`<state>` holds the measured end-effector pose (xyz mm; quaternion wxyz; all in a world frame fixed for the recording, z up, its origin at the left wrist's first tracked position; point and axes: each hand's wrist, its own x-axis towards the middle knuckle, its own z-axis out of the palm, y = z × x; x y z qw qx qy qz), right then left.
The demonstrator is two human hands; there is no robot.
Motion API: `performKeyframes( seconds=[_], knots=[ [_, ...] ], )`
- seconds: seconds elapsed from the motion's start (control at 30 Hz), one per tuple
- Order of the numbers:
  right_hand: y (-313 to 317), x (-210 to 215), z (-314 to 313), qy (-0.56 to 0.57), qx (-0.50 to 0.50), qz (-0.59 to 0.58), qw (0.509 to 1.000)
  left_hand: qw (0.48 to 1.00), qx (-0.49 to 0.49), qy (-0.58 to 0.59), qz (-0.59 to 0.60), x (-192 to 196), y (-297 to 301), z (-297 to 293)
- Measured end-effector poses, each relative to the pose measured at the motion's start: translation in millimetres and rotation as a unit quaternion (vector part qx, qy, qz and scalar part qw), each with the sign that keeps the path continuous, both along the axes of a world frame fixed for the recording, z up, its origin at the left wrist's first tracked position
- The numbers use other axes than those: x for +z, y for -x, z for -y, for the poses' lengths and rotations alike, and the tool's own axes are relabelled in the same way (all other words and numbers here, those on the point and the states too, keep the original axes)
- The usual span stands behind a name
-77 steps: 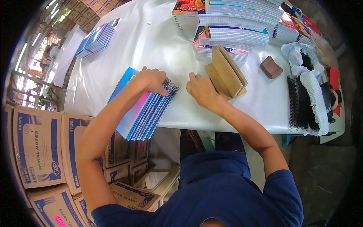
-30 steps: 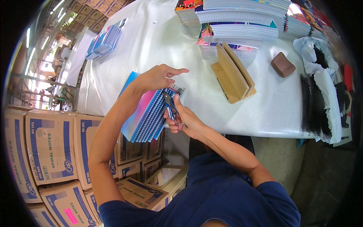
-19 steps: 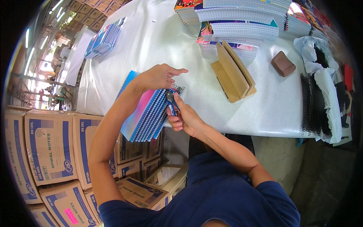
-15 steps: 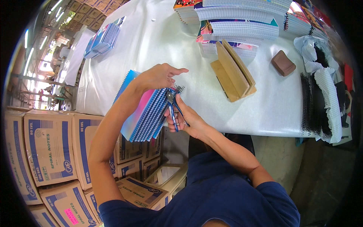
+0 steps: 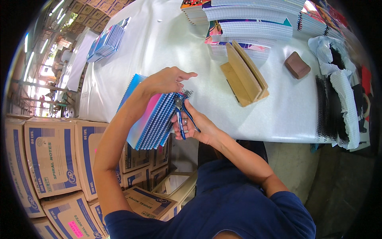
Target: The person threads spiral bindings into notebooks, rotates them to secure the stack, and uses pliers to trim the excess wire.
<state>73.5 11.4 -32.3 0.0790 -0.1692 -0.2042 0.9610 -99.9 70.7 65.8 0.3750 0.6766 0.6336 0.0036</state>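
Note:
A stack of blue and pink spiral notebooks (image 5: 150, 119) leans at the table's near edge, its coiled spines toward my right hand. My left hand (image 5: 167, 79) lies over the top corner of the stack. One finger points out to the right, while the others bend in by the coil ends; what they pinch is hidden. In my right hand (image 5: 199, 125) is a pair of blue-handled pliers (image 5: 180, 104), gripped with the handles spread. The jaws are up against the top ends of the coils. Loose dark coil ends (image 5: 187, 94) stick out beside the jaws.
On the white table (image 5: 159, 47) stand a cardboard holder (image 5: 244, 75), a brown block (image 5: 297, 65) and piles of notebooks (image 5: 250, 30). Black coils (image 5: 324, 107) lie at the right by crumpled paper. Another notebook stack (image 5: 108, 43) is far left. Cartons (image 5: 53, 159) fill the lower left.
The pliers' handles have spread slightly. Both hands stay at the same corner of the stack, and the whole view has shifted a little.

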Motion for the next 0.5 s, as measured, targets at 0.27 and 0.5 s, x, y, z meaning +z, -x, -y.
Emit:
performKeyframes(
  seconds=[0.27,0.5],
  knots=[
    [10,-52,-9,0.171,0.092,-0.263,0.945,0.994,-0.061,0.047,-0.080,5,-13,-9],
    [-6,-1,1,0.061,0.003,0.009,0.998,0.997,-0.026,0.051,-0.054,-1,-10,-4]
  ],
)
